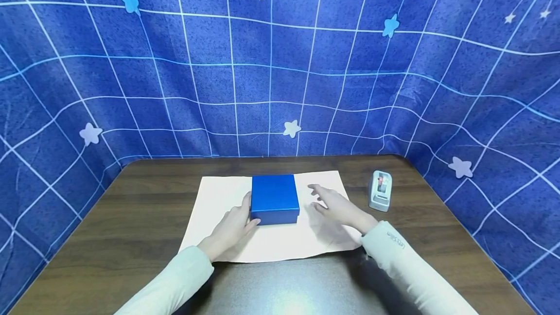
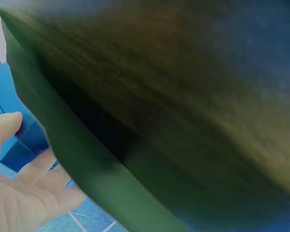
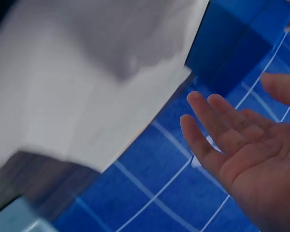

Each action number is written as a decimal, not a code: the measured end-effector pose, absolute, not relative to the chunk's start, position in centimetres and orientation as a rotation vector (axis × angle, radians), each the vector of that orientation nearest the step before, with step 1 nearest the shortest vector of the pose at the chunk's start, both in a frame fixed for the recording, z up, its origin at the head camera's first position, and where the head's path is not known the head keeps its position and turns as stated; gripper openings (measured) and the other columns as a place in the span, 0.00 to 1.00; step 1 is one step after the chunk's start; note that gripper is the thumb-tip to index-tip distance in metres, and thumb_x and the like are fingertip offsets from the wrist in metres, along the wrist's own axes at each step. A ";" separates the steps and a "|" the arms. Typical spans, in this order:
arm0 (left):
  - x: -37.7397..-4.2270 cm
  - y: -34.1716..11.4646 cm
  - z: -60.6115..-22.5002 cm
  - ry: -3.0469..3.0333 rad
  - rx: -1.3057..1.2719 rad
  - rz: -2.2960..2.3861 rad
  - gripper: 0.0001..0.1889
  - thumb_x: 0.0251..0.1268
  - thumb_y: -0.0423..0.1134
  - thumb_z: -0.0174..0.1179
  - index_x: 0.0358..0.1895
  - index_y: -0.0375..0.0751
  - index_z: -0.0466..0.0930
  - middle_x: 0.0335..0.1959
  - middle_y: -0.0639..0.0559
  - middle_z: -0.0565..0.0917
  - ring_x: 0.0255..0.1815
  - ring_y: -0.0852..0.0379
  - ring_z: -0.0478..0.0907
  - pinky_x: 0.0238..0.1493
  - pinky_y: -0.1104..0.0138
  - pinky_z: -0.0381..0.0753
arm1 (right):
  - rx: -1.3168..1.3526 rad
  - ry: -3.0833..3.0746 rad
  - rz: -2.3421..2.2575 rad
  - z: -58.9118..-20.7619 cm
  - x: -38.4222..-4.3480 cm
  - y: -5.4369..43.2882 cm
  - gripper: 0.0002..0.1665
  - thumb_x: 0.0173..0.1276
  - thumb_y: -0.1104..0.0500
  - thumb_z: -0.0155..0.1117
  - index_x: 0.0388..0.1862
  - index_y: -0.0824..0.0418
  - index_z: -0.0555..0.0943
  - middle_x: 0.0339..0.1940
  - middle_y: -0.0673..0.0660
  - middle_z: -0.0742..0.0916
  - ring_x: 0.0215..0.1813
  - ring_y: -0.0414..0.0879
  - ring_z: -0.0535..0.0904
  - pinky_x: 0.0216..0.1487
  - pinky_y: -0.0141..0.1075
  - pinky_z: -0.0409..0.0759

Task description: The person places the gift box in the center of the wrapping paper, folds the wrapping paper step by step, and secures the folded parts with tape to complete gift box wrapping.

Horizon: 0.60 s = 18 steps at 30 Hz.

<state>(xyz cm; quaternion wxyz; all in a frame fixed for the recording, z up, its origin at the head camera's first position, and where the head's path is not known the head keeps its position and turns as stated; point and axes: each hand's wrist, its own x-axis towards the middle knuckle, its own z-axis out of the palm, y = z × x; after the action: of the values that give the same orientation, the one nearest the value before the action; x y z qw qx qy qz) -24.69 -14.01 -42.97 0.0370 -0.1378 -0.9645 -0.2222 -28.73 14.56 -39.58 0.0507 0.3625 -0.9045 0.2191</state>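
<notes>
A blue lidded box point(image 1: 274, 198) sits on a white sheet of paper point(image 1: 227, 244). My left hand point(image 1: 231, 225) holds the box at its left side, the thumb at the near left corner and the fingers along the left face. In the left wrist view the thumb and fingers of that hand point(image 2: 19, 193) lie around a corner of the box point(image 2: 31, 137). Apart from the box, to its right, my right hand point(image 1: 339, 206) hovers over the paper with fingers spread. Nothing lies in its palm in the right wrist view.
A light blue tape dispenser point(image 1: 380, 191) stands on the wooden table point(image 1: 144, 208), right of the paper. Behind the table hangs a blue curtain point(image 1: 245, 81) with a white grid and stars. A dark green, blurred surface point(image 2: 87, 150) fills much of the left wrist view.
</notes>
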 end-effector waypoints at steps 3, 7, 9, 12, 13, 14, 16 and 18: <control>-24.7 -13.9 -43.0 -2.971 -0.412 -0.675 0.39 0.64 0.46 0.55 0.70 0.33 0.44 0.55 0.35 0.76 0.47 0.45 0.81 0.47 0.57 0.79 | 1.050 -2.729 0.645 -39.6 -28.9 16.3 0.22 0.63 0.68 0.54 0.57 0.69 0.67 0.50 0.66 0.81 0.47 0.57 0.81 0.49 0.45 0.77; -24.7 -13.9 -43.0 -2.976 -0.406 -0.677 0.39 0.64 0.46 0.55 0.70 0.34 0.44 0.56 0.35 0.75 0.48 0.45 0.80 0.48 0.56 0.78 | 0.962 -2.731 0.616 -40.0 -29.2 18.7 0.20 0.61 0.72 0.53 0.53 0.70 0.70 0.45 0.66 0.83 0.47 0.58 0.81 0.48 0.47 0.77; -24.7 -14.0 -43.0 -2.973 -0.412 -0.685 0.39 0.64 0.46 0.55 0.70 0.34 0.44 0.57 0.35 0.74 0.50 0.44 0.79 0.49 0.56 0.77 | 0.934 -2.733 0.602 -40.2 -29.3 19.8 0.19 0.58 0.74 0.51 0.51 0.71 0.71 0.43 0.67 0.83 0.46 0.59 0.80 0.47 0.47 0.77; -24.7 -14.2 -43.0 -2.965 -0.421 -0.688 0.39 0.64 0.47 0.55 0.71 0.36 0.44 0.60 0.37 0.73 0.52 0.44 0.78 0.51 0.55 0.76 | 0.907 -2.741 0.538 -40.5 -29.4 21.2 0.20 0.55 0.77 0.50 0.49 0.74 0.71 0.40 0.68 0.82 0.42 0.59 0.80 0.43 0.47 0.78; -24.7 -14.3 -43.0 -2.958 -0.428 -0.687 0.39 0.63 0.48 0.55 0.70 0.36 0.45 0.60 0.37 0.72 0.53 0.44 0.77 0.52 0.55 0.75 | 0.896 -2.755 0.514 -40.7 -29.4 21.6 0.21 0.53 0.78 0.51 0.49 0.74 0.71 0.40 0.68 0.82 0.42 0.59 0.80 0.43 0.47 0.78; -24.7 -14.3 -42.9 -2.952 -0.435 -0.691 0.39 0.63 0.48 0.55 0.70 0.36 0.45 0.62 0.38 0.71 0.55 0.44 0.76 0.54 0.54 0.74 | 0.889 -2.772 0.486 -40.8 -29.4 21.9 0.22 0.53 0.79 0.51 0.49 0.75 0.71 0.39 0.68 0.82 0.40 0.58 0.80 0.42 0.46 0.78; -24.6 -14.5 -42.9 -2.940 -0.446 -0.699 0.39 0.63 0.49 0.55 0.71 0.37 0.46 0.63 0.40 0.69 0.58 0.44 0.73 0.56 0.54 0.72 | 0.873 -2.808 0.424 -41.1 -29.4 22.5 0.23 0.52 0.79 0.54 0.50 0.75 0.70 0.39 0.68 0.82 0.39 0.57 0.79 0.42 0.46 0.78; -24.6 -14.7 -42.8 -2.934 -0.453 -0.709 0.39 0.63 0.50 0.54 0.71 0.38 0.46 0.65 0.41 0.67 0.62 0.45 0.70 0.59 0.54 0.69 | 0.866 -2.838 0.384 -41.4 -29.4 23.0 0.25 0.50 0.79 0.56 0.51 0.76 0.70 0.41 0.69 0.81 0.42 0.59 0.79 0.44 0.47 0.77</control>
<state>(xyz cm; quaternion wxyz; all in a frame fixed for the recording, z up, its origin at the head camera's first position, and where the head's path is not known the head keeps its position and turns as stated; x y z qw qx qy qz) -24.59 -14.67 -42.79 0.0444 -0.1482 -0.9603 -0.2321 -29.41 23.01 -41.45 0.0746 0.2885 -0.9459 0.1280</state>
